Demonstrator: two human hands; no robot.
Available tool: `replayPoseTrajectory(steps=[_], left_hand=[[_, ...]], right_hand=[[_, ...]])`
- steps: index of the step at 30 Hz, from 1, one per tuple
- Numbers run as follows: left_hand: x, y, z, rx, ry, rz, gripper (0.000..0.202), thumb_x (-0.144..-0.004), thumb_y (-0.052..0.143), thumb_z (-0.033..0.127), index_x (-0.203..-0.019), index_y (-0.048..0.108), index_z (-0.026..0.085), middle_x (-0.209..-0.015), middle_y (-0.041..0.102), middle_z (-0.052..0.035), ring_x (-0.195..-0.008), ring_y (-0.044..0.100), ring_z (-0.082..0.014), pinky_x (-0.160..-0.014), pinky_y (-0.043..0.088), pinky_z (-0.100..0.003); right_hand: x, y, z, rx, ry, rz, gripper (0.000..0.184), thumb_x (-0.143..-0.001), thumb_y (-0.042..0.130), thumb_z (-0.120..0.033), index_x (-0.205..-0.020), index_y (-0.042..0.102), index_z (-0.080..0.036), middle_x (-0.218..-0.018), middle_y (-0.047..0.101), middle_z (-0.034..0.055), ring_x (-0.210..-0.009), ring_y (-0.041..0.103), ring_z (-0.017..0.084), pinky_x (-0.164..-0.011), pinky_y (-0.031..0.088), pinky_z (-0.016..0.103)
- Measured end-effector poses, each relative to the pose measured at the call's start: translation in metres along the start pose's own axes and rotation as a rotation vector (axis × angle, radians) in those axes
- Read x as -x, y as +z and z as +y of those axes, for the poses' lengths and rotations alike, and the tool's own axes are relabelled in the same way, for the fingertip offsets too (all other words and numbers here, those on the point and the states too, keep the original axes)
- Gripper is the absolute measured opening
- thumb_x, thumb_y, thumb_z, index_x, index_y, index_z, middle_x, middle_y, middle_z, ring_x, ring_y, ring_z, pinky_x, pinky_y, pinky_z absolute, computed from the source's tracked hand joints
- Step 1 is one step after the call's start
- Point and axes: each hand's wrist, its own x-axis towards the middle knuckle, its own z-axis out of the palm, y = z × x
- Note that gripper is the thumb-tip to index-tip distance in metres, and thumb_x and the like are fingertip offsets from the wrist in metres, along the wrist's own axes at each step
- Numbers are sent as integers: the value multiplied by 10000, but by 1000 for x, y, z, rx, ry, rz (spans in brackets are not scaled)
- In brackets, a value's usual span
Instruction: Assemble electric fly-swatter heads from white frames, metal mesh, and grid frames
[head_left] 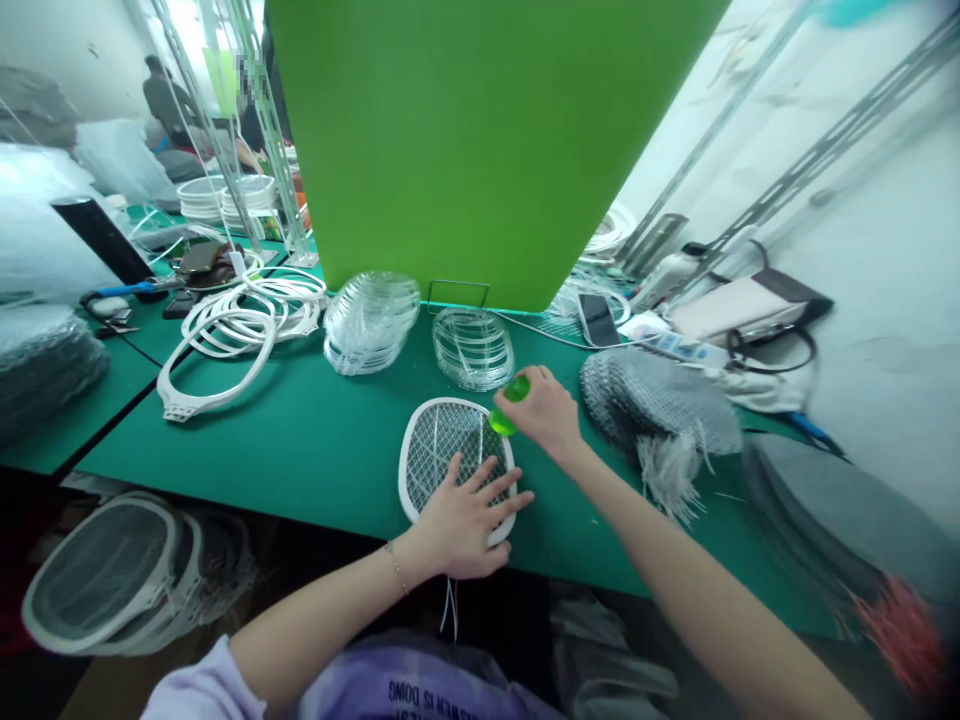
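Observation:
A white oval frame of an electric fly swatter with wire mesh lies flat on the green table mat, and two colourless wires hang from it over the table edge. My left hand rests spread on the lower part of this frame, fingers across the mesh. My right hand is above the frame's upper right rim, pinching a translucent green plastic part. The part is partly hidden by my fingers, so its exact shape is unclear.
Stacks of clear plastic frames and white rings stand behind the hands. A large green board rises at the back. Grey mesh stacks lie right, and finished swatter frames sit below the table edge. A person stands far back left.

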Motion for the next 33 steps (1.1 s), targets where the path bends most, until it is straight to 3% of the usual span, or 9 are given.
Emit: replayPoseTrajectory(steps=[5,9,14,18,22,27,33], left_hand=[[2,3,-3,26,-12,23,612,-1016,318,541,-1571,236,296,-1647,226,-13,-1517,183,-314,-1176,104,-662],[3,3,-3,-42,0,51,596,-1020,314,525,-1567,249,296,-1643,245,-6,-1507,220,-306,-1173,146,-647],[2,6,-4,-91,19,74,588,-1002,383,499,-1535,349,251,-1578,401,-32,-1487,262,-303,-1192,183,-583],[0,8,-6,-61,17,78,537,-982,444,475,-1442,489,203,-1466,544,-70,-1407,410,-290,-1202,222,-496],[0,8,-4,-13,-17,57,617,-980,428,464,-1503,396,138,-1567,410,-97,-1440,369,-288,-1189,276,-425],[6,12,-3,-62,-18,56,571,-1017,346,452,-1559,291,281,-1661,163,28,-1522,168,-312,-1226,153,-520],[3,21,-7,-92,8,86,559,-1029,324,464,-1558,296,284,-1660,174,33,-1532,119,-307,-1231,133,-535]], right_hand=[[-26,1,-25,-104,-71,88,293,-870,543,-431,-1039,618,-204,-1118,635,105,-865,630,253,-674,421,324],[-33,14,-57,-93,-159,-12,295,-855,563,-382,-1064,619,-182,-1135,632,120,-869,627,251,-664,416,317],[-22,21,-98,-106,-325,-53,313,-886,524,-415,-1084,609,-188,-1146,615,102,-786,625,212,-599,362,295],[3,18,-122,-127,-449,-109,295,-877,532,-428,-1043,610,-196,-1106,614,77,-703,606,180,-555,296,282],[33,11,-130,-162,-561,-176,262,-875,540,-398,-1015,605,-186,-1069,610,65,-633,558,147,-524,251,272],[63,-5,-125,-237,-652,-220,239,-887,528,-380,-995,602,-180,-1050,605,65,-577,491,112,-493,235,248],[86,-7,-131,-211,-673,-227,228,-865,557,-391,-963,616,-195,-1038,620,70,-559,479,114,-496,214,257]])
